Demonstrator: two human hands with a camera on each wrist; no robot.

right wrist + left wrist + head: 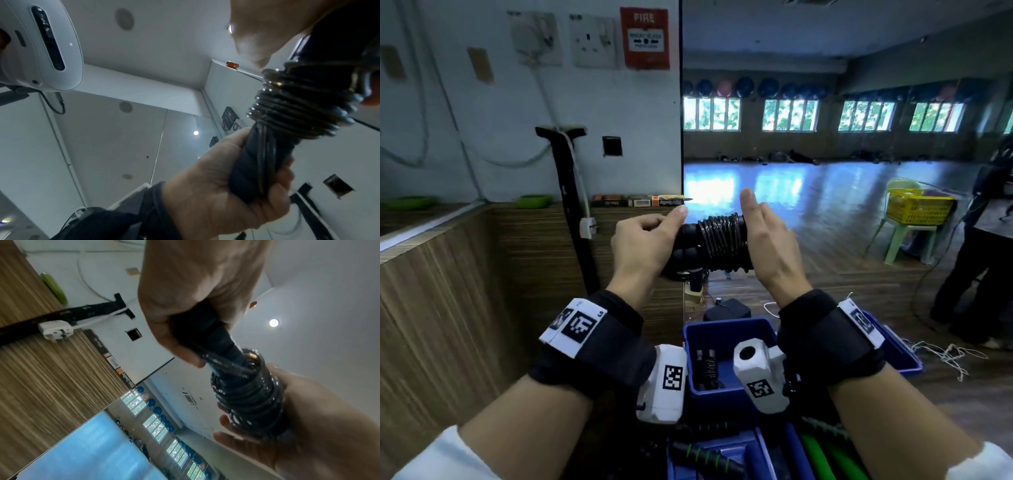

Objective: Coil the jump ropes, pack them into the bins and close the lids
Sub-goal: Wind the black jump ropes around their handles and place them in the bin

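A person stands over storage bins on a wooden floor, both hands raised at chest height in the head view; on the left, a wood-panelled ledge (448,260) runs along a white wall carrying a red fire alarm box (644,37); the left hand (642,245) has its fingers curled round the black handles of a jump rope (717,241), thumb lying along the top; the rope's glossy black cord is wound in tight turns round the paired handles, forming a bundle held level between the two hands; the right hand (767,240) cups the far end of the bundle, fingers wrapped behind the coils, thumb pointing up; below the wrists, an open blue bin (726,377) sits on the floor with another coiled black rope (707,370) lying against its left wall; nearer the bottom edge, more blue bins (774,452) hold green-and-black ropes (705,457); at the far right, a yellow basket (919,205) rests on a pale green chair (904,240); a second person (983,246) stands at the right edge.
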